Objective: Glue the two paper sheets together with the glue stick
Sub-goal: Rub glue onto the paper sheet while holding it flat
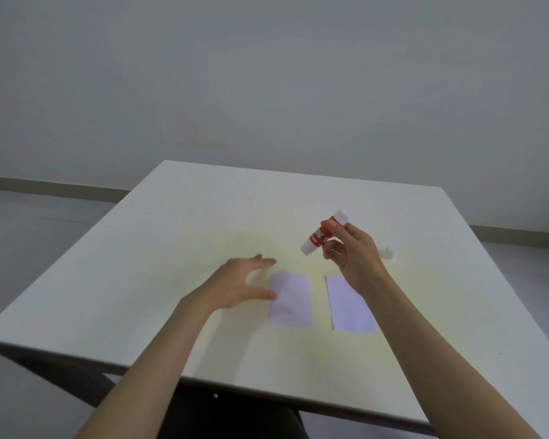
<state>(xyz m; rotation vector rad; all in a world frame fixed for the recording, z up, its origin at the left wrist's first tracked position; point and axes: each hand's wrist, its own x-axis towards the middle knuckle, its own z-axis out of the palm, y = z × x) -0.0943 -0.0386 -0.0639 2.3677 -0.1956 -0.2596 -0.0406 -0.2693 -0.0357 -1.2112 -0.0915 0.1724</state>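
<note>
The glue stick (pixel 322 234) is gripped tilted in the right hand (pixel 354 251), right of centre, above the table (pixel 203 217). The left hand (pixel 241 285) is spread, its thumb touching the left sheet (pixel 290 301); the right sheet (pixel 349 307) lies near, apart, a small white cap (pixel 389 252) farther right

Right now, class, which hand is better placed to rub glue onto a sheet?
The right hand: it already grips the glue stick above the table. The open left hand touches the left sheet and probably suits steadying it.
</note>
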